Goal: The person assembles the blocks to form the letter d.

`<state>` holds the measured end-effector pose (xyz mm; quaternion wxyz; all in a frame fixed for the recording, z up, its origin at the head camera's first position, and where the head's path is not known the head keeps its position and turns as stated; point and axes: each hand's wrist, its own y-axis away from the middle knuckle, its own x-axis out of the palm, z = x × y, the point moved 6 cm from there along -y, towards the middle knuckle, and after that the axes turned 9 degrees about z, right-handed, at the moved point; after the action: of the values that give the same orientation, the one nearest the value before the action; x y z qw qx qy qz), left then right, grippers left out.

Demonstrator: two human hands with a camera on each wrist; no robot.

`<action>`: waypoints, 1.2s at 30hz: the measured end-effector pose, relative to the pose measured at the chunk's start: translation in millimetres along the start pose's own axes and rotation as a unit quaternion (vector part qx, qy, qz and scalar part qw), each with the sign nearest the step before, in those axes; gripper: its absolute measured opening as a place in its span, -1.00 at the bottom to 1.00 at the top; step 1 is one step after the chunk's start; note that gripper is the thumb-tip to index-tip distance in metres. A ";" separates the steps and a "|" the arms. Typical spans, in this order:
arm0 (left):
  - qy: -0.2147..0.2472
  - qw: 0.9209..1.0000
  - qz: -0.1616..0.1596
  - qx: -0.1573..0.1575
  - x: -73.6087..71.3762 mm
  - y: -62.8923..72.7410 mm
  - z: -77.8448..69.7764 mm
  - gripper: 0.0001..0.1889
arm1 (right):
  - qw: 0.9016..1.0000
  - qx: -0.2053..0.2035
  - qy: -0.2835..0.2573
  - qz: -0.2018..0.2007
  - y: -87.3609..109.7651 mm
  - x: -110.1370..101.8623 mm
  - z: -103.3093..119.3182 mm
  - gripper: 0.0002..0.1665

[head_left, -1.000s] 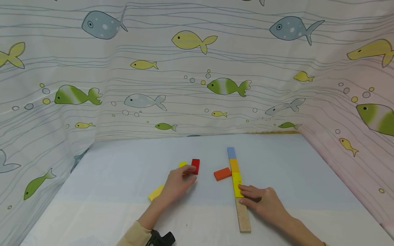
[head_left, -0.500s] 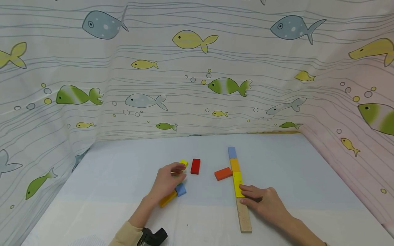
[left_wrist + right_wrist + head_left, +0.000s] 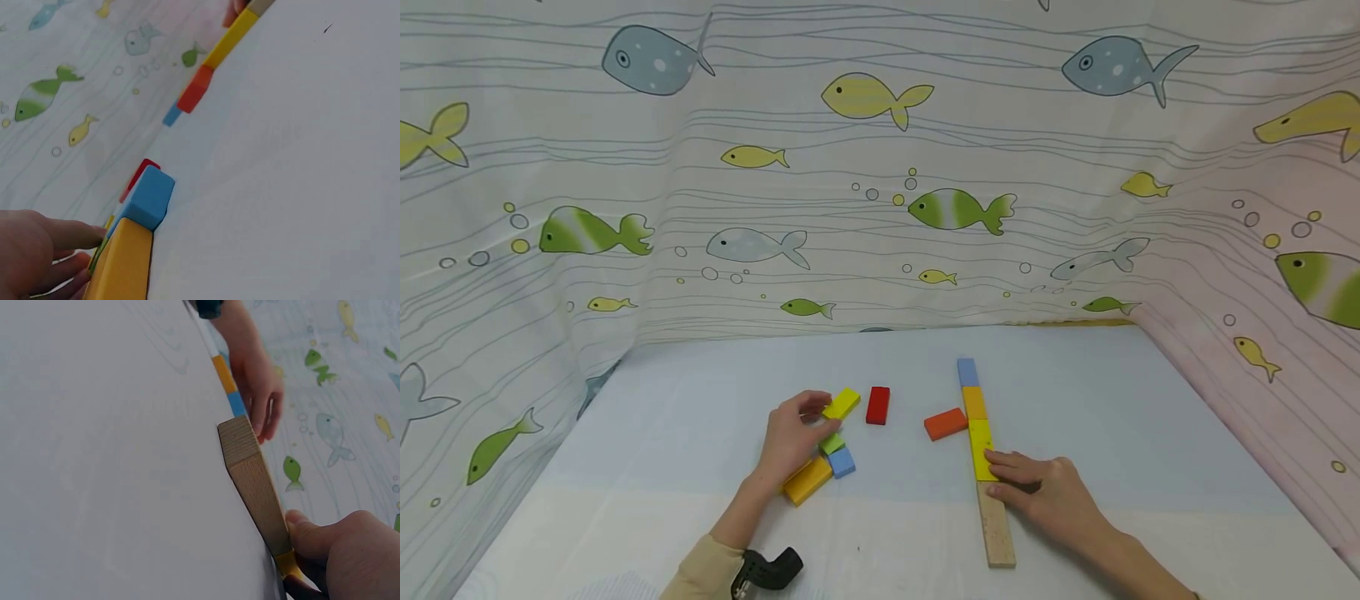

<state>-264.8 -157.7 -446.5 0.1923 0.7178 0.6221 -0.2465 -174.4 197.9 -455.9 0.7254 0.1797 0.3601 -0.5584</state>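
In the head view my left hand is over the left cluster, its fingertips and thumb close to a yellow block and a green block. Whether they touch is unclear. A blue block and an orange-yellow block lie beside that wrist; both loom large in the left wrist view. My right hand touches the row of blocks, fingertips at a yellow block and thumb near the plain wooden block. An orange block and a blue block continue the row away from me.
A red block lies right of the left cluster. An orange-red block sits against the row's left side, angled. White cloth covers the table; a fish-patterned curtain hangs behind and at both sides.
My left hand has moved left, away from the red block, uncovering the yellow, green, blue and orange-yellow blocks. My right hand has kept its place at the row.
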 end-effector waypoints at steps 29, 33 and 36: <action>-0.003 1.000 -0.016 -0.011 -1.8 1.5 0.7 -0.58 | 1.000 -0.011 0.007 -0.003 -0.5 0.7 1.5 -0.55; -0.001 1.000 -0.018 -0.009 -2.3 1.7 0.9 -0.58 | 1.000 -0.011 0.007 -0.003 -0.1 0.9 1.0 -0.55; 0.004 1.000 -0.019 -0.010 -2.5 1.9 1.1 -0.59 | 1.000 -0.010 0.005 -0.002 0.4 0.9 0.9 -0.55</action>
<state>-263.3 -160.6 -446.0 0.1921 0.7053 0.6385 -0.2409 -173.7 196.8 -456.0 0.7241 0.1740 0.3696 -0.5557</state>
